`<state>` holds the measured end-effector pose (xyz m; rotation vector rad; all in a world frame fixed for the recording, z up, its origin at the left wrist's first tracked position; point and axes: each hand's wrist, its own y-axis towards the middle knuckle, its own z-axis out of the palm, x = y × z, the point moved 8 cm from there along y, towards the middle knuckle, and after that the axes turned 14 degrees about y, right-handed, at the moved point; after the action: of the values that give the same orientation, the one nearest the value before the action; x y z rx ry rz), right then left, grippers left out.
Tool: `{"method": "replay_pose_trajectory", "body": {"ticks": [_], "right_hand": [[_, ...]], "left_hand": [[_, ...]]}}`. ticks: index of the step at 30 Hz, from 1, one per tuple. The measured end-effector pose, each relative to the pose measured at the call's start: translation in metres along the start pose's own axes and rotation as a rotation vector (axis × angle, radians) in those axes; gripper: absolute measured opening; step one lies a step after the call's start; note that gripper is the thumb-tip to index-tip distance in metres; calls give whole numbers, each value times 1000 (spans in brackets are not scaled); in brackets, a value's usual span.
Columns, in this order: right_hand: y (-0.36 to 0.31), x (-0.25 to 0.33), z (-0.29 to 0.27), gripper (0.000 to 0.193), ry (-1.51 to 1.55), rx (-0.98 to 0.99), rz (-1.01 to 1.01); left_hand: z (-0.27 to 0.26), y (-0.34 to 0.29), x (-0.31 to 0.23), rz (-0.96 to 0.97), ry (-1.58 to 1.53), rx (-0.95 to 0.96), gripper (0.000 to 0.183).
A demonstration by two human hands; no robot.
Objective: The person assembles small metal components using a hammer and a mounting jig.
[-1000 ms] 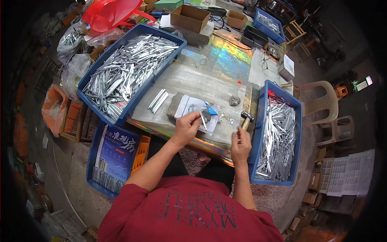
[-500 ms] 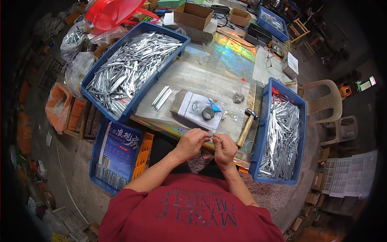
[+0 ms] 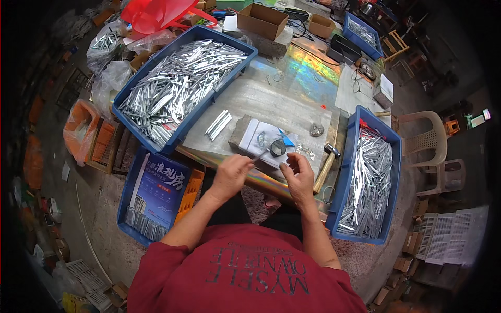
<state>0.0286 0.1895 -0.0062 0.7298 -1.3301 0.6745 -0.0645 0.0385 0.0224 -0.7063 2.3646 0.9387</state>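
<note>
My left hand [image 3: 232, 176] is pinched at the near edge of the table, with a thin grey metal strip [image 3: 261, 155] that seems to stick out from its fingertips. To its right, my right hand [image 3: 299, 180] has its fingers parted and curled, with nothing visible in them. Just beyond both hands is a block [image 3: 241, 130] topped with white paper [image 3: 255, 136]. A dark round ring-shaped piece [image 3: 277, 148] and a blue scrap [image 3: 285, 137] rest on it. Small metal bits [image 3: 307, 152] lie beside the block, near a wooden-handled hammer [image 3: 326, 168].
A large blue bin of metal strips [image 3: 182, 88] stands at left, another blue bin [image 3: 368, 182] at right. Several strips [image 3: 218, 125] lie side by side on the table [image 3: 261, 94]. A lower blue crate [image 3: 136, 208] sits at left; a plastic chair [image 3: 425, 135] stands at right.
My hands were together in front of the block and have drawn apart. The left has moved left and the right has opened its fingers. The whole view has shifted slightly.
</note>
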Motion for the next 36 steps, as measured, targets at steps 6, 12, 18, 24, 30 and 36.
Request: {"method": "replay_pose_trajectory", "body": {"ticks": [6,12,18,24,30,36], "right_hand": [[16,18,26,37,-745,60,-386],[20,16,32,36,-778,17,-447],[21,13,31,38,-773,-3,-456],[22,13,32,39,-761,-18,-481],[22,12,31,40,-776,-18,-482],[20,12,31,39,-779,-11,-471]], "left_hand": [[-36,-1,66,-253,177,-129,6],[-40,6,94,-243,486,-98,7],[-26,20,115,-225,680,-59,7],[-17,29,119,-211,710,-22,9],[-15,28,120,-225,759,-30,8],[-18,23,117,-263,755,-33,13]]}}
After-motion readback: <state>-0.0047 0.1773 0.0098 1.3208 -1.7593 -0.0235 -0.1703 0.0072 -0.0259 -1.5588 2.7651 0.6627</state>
